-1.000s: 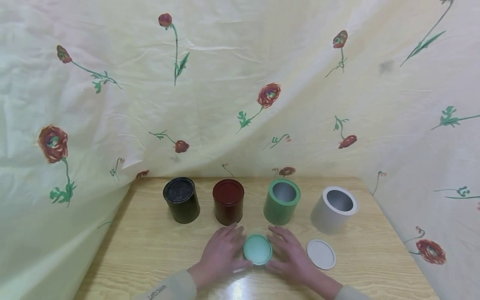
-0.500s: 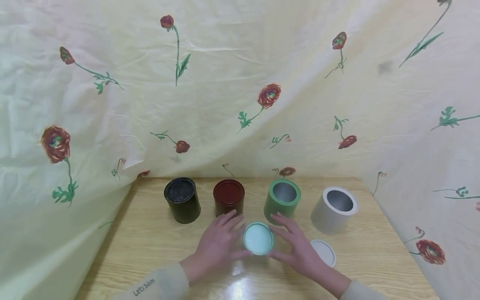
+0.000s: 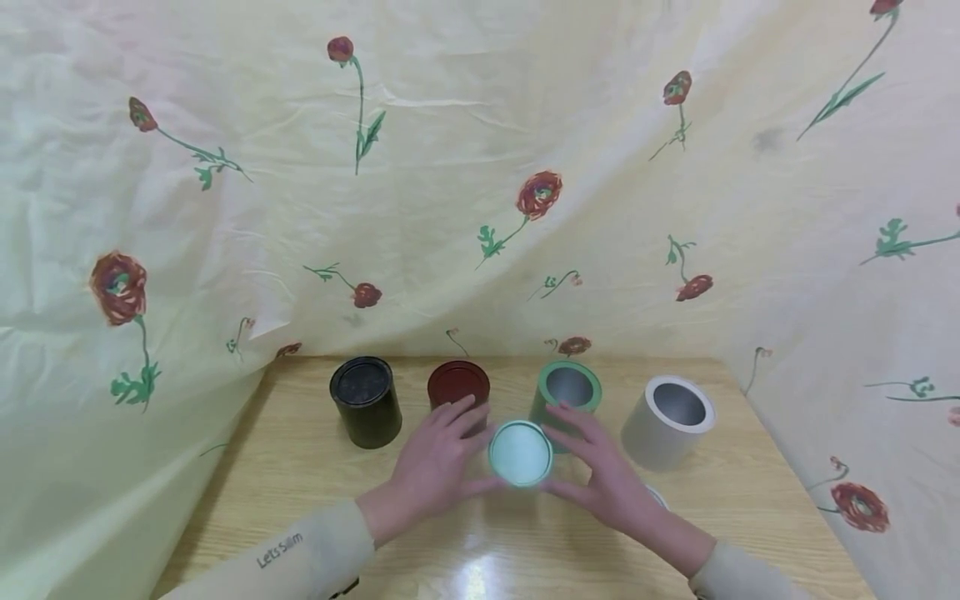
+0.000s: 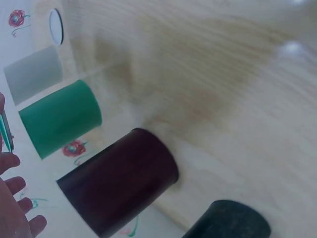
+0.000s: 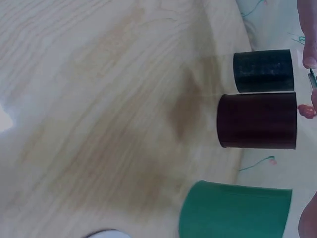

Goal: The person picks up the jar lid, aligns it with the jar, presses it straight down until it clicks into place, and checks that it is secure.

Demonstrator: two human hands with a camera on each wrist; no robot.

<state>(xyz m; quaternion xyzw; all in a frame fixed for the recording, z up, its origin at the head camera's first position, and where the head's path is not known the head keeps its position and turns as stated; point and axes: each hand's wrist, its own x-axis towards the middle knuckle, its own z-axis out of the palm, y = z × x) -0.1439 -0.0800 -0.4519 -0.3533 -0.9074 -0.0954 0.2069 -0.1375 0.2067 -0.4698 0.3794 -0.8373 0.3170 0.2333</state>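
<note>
Both hands hold a pale green round lid between them, lifted above the wooden table. My left hand grips its left rim with thumb and fingers. My right hand grips the right rim the same way. Just behind the lid stands the open green can, also seen in the left wrist view and the right wrist view. The lid's thin edge shows beside my left fingertips.
A black can and a dark red can, both lidded, stand left of the green one. An open grey-white can stands to the right. A white lid lies mostly hidden behind my right hand. Flowered cloth surrounds the table.
Both hands have lifted the pale green lid off the table and carried it away from me towards the green can. My right hand now hides most of the white lid.
</note>
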